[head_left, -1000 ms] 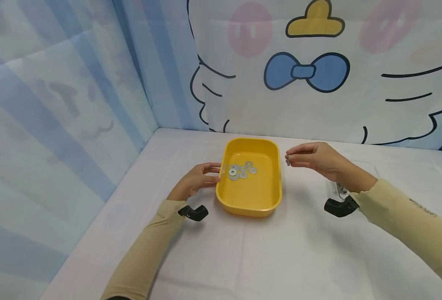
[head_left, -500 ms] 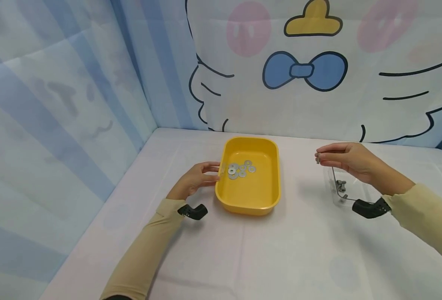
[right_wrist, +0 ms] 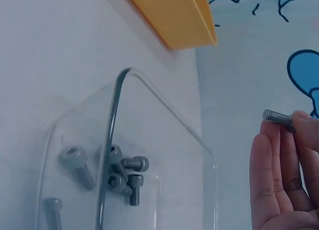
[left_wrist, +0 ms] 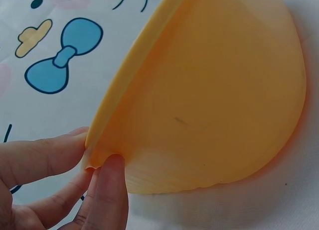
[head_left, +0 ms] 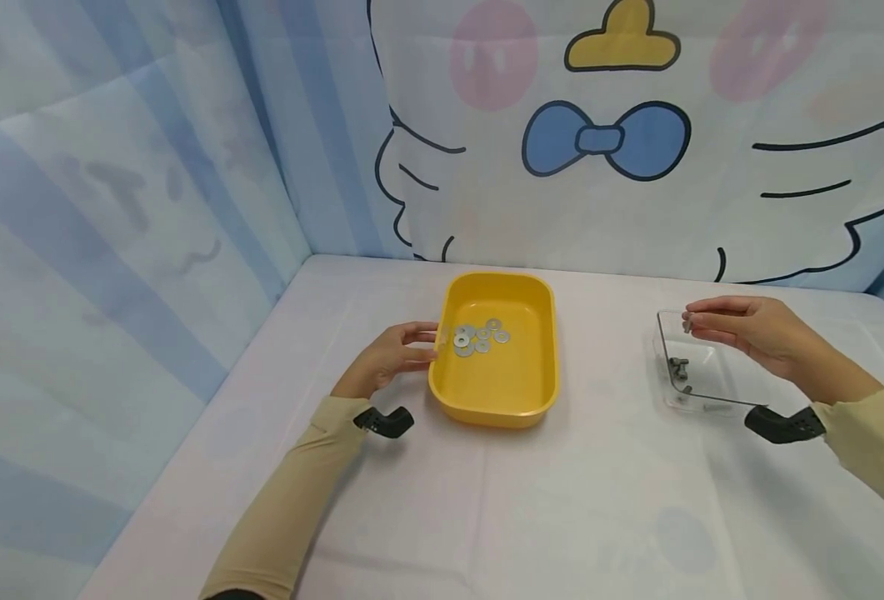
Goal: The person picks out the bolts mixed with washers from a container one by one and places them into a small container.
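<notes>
My left hand [head_left: 387,360] pinches the left rim of a yellow plastic tray [head_left: 497,400]; in the left wrist view the thumb and fingers lie on either side of its edge. Several flat grey washers [head_left: 482,333] lie together on the tray floor, towards its left side. Between thumb and fingertips, my right hand [head_left: 775,342] holds a small metal bolt [right_wrist: 277,117], its threaded end sticking out and its other end hidden. The hand is above a clear plastic box [head_left: 665,350], where several socket-head bolts [right_wrist: 119,170] lie near the left wall.
A white cloth [head_left: 561,500] covers the table. Printed fabric [head_left: 606,225] hangs behind the table, and another blue sheet [head_left: 112,292] hangs along the left. Black wrist-camera mounts [head_left: 385,422] jut out below both wrists. The box stands to the right of the tray.
My right hand has moved right with the bolt, from beside the tray to over the clear box, uncovering more of the box. My left hand stays at the tray rim.
</notes>
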The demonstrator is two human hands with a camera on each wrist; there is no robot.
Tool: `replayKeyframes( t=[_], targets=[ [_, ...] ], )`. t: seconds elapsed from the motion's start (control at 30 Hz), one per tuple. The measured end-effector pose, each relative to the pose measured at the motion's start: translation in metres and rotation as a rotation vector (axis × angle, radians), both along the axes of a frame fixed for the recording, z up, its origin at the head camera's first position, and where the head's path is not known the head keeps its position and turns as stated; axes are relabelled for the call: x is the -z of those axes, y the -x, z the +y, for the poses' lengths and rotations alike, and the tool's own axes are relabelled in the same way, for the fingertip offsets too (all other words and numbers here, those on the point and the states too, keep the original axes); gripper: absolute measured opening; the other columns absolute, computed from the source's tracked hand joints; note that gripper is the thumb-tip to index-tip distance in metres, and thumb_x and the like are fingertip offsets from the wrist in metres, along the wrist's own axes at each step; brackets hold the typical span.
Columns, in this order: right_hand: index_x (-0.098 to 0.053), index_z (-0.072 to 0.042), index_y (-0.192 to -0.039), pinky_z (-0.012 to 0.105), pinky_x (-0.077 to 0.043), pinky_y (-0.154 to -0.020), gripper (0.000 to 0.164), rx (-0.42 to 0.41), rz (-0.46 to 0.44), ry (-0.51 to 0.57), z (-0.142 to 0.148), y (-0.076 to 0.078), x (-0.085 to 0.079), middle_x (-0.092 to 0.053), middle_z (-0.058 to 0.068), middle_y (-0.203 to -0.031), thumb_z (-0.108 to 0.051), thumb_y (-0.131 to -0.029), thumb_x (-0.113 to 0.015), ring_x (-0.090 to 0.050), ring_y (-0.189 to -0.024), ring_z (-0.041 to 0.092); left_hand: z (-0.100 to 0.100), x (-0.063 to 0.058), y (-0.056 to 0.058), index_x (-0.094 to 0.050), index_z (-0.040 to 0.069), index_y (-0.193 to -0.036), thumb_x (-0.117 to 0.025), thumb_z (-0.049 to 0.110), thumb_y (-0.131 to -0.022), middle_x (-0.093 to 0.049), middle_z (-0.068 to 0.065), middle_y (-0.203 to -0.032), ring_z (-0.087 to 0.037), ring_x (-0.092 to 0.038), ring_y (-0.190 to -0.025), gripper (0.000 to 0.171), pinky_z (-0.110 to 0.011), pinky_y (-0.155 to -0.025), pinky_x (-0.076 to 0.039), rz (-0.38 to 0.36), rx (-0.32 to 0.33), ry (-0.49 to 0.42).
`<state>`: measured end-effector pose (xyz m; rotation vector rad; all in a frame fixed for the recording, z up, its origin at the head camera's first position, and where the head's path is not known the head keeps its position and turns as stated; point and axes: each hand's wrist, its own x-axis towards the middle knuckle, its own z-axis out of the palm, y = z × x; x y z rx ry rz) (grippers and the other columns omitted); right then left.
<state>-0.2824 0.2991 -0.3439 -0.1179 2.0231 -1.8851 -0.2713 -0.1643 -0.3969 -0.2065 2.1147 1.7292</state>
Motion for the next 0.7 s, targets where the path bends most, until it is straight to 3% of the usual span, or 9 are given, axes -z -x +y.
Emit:
replayKeyframes(
  t=[0.47, 0.7],
  targets=[
    [-0.071, -0.029, -0.089, 0.013, -0.055, -0.070, 0.023, 0.064, 0.014, -0.103, 0.037, -0.007, 0.016, -0.069, -0.018, -0.088, -0.008, -0.090, -0.061, -0.067, -0.081, -0.001, 0.000, 0.000, 0.000, -0.045, 0.013, -0.139, -0.063, 0.001, -0.087, -0.046, -0.011, -0.141, -0.029, -0.053, -0.121, 0.056, -0.039, -0.100, -0.049, -0.004, -0.025, -0.009],
    [-0.073, -0.024, -0.090, 0.015, -0.057, -0.070, 0.026, 0.087, 0.022, 0.008, 0.050, -0.011, 0.022, -0.071, -0.014, -0.089, -0.001, -0.089, -0.059, -0.068, -0.081, 0.001, 0.001, 0.001, 0.000, -0.046, 0.013, -0.138, -0.063, 0.001, -0.087, -0.046, -0.011, -0.141, -0.029, -0.053, -0.121, 0.055, -0.039, -0.100, -0.049, -0.008, -0.031, -0.011]
  ],
)
